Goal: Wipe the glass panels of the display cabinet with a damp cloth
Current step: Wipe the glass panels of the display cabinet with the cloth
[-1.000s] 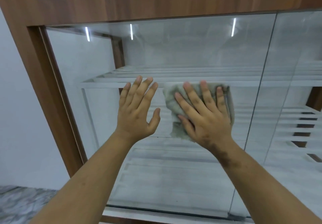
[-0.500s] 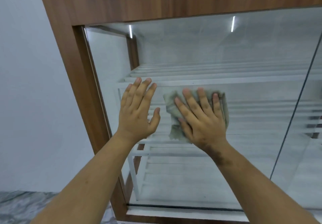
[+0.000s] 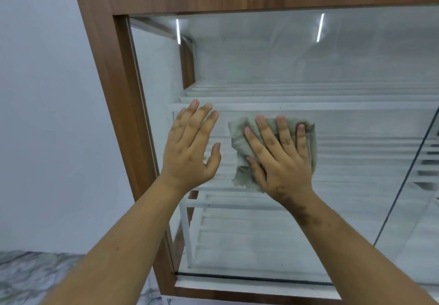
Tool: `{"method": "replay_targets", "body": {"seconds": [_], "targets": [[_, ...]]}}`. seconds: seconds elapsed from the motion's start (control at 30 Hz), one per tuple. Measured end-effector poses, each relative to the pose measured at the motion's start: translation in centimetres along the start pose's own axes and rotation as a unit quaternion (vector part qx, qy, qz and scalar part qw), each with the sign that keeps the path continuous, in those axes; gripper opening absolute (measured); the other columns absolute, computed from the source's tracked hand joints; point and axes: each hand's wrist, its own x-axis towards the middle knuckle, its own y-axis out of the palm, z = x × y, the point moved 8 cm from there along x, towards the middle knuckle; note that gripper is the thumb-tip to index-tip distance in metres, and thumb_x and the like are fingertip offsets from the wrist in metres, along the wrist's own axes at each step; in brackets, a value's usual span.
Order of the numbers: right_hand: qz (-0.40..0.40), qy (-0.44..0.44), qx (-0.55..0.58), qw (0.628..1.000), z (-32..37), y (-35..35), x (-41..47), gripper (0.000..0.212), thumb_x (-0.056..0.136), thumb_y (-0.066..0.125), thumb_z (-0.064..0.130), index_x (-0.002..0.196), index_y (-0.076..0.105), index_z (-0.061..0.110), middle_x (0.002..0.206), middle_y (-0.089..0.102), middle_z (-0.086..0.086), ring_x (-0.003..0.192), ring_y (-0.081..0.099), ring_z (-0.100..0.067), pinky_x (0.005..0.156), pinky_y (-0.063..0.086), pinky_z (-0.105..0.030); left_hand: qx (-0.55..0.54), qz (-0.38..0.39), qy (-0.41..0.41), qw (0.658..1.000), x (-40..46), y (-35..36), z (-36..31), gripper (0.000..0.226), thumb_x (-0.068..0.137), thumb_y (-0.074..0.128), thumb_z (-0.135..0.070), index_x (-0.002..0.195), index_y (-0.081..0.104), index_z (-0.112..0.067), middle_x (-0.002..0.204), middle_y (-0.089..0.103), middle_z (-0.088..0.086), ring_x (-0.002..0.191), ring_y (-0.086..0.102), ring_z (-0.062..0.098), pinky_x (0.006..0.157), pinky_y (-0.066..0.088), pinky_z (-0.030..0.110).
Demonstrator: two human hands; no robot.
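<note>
right hand (image 3: 280,159) flat, pressed grey cloth (image 3: 240,140) on left glass panel (image 3: 261,62), mid-height. left hand (image 3: 190,148) flat beside it, empty. glass hazy throughout; wiping looked mostly undone.

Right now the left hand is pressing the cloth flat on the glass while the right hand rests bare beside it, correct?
Hands are swapped. In the head view the right hand presses the cloth flat on the glass; the left hand rests bare beside it.
</note>
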Motion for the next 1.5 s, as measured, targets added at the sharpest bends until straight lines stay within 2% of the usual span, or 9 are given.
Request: {"method": "replay_targets", "body": {"seconds": [0.13, 0.33, 0.43, 0.53, 0.77, 1.0, 1.23, 1.4, 1.5], "targets": [[-0.007, -0.047, -0.024, 0.999, -1.7, -0.6, -1.0, 0.056, 0.107, 0.049, 0.040, 0.159, 0.041, 0.023, 0.165, 0.038, -0.004, 0.154, 0.030, -0.036, 0.126, 0.014, -0.057, 0.071, -0.008, -0.025, 0.997, -2.7, -2.7, 3.9, 0.058, 0.087, 0.067, -0.021, 0.140, 0.057, 0.001, 0.147, 0.055, 0.020, 0.146, 0.041, 0.038, 0.122, 0.030, 0.057], [-0.050, 0.130, 0.033, 0.990, 2.0, 0.1, 6.9, 0.055, 0.110, 0.042, 0.041, 0.161, 0.037, 0.020, 0.168, 0.025, -0.004, 0.155, 0.023, -0.040, 0.126, 0.004, -0.058, 0.106, 0.010, -0.013, 0.994, -4.2, -4.1, 7.6, 0.058, 0.087, 0.066, -0.022, 0.140, 0.056, -0.001, 0.147, 0.056, 0.018, 0.147, 0.038, 0.034, 0.127, 0.022, 0.049], [0.009, 0.015, 0.024, 1.000, 8.2, 2.0, 5.2, 0.060, 0.108, 0.044, 0.043, 0.163, 0.031, 0.023, 0.170, 0.024, -0.003, 0.157, 0.022, -0.036, 0.127, 0.007, -0.058, 0.101, 0.010, 0.005, 0.995, -4.4, -4.1, 7.7, 0.059, 0.088, 0.065, -0.021, 0.143, 0.054, -0.001, 0.149, 0.054, 0.018, 0.148, 0.037, 0.034, 0.127, 0.022, 0.050], [0.004, -0.047, -0.003, 0.999, 7.8, 1.9, 1.5, 0.058, 0.106, 0.048, 0.042, 0.160, 0.038, 0.024, 0.166, 0.035, -0.003, 0.154, 0.030, -0.034, 0.126, 0.014, -0.057, 0.099, 0.013, 0.008, 0.995, -4.6, -4.0, 7.8, 0.060, 0.089, 0.064, -0.022, 0.144, 0.054, 0.000, 0.150, 0.053, 0.017, 0.149, 0.035, 0.033, 0.127, 0.021, 0.049], [-0.067, 0.136, 0.018, 0.988, 4.0, 0.6, 6.4, 0.055, 0.110, 0.040, 0.042, 0.159, 0.041, 0.019, 0.166, 0.031, -0.006, 0.153, 0.028, -0.042, 0.127, 0.003, -0.055, 0.084, 0.012, -0.001, 0.996, -4.6, -3.9, 7.8, 0.057, 0.093, 0.059, -0.026, 0.144, 0.054, 0.000, 0.151, 0.053, 0.017, 0.150, 0.034, 0.032, 0.128, 0.019, 0.048], [0.015, -0.061, 0.001, 0.998, 9.7, 2.7, 2.1, 0.058, 0.108, 0.043, 0.043, 0.162, 0.035, 0.022, 0.168, 0.031, -0.004, 0.157, 0.023, -0.034, 0.126, 0.010, -0.058, 0.042, -0.004, 0.004, 0.999, -6.2, -5.3, 9.8, 0.066, 0.085, 0.069, -0.011, 0.146, 0.046, -0.001, 0.155, 0.042, 0.016, 0.152, 0.031, 0.036, 0.127, 0.024, 0.050], [-0.064, 0.139, 0.021, 0.988, 7.8, 1.6, 9.8, 0.056, 0.110, 0.038, 0.043, 0.161, 0.037, 0.020, 0.167, 0.033, -0.007, 0.153, 0.027, -0.043, 0.127, -0.003, -0.052, -0.045, 0.002, -0.019, 0.999, -7.5, -5.1, 10.9, 0.064, 0.094, 0.056, -0.021, 0.150, 0.033, 0.000, 0.158, 0.030, 0.017, 0.159, 0.011, 0.023, 0.129, 0.015, 0.046], [0.023, -0.003, 0.015, 1.000, 15.4, 4.0, 8.6, 0.062, 0.110, 0.038, 0.047, 0.165, 0.024, 0.023, 0.172, 0.020, -0.004, 0.158, 0.016, -0.036, 0.126, 0.003, -0.057, -0.067, 0.005, -0.019, 0.998, -7.8, -5.1, 11.1, 0.063, 0.096, 0.053, -0.019, 0.150, 0.032, 0.004, 0.159, 0.029, 0.020, 0.158, 0.013, 0.028, 0.129, 0.014, 0.048], [0.022, -0.054, -0.017, 0.998, 14.0, 3.7, 4.2, 0.062, 0.108, 0.043, 0.048, 0.164, 0.029, 0.023, 0.170, 0.025, -0.004, 0.156, 0.023, -0.035, 0.127, 0.003, -0.056, -0.078, 0.013, -0.020, 0.997, -7.9, -5.1, 11.1, 0.064, 0.094, 0.052, -0.015, 0.152, 0.030, 0.001, 0.161, 0.027, 0.018, 0.159, 0.011, 0.025, 0.129, 0.013, 0.047]]}}
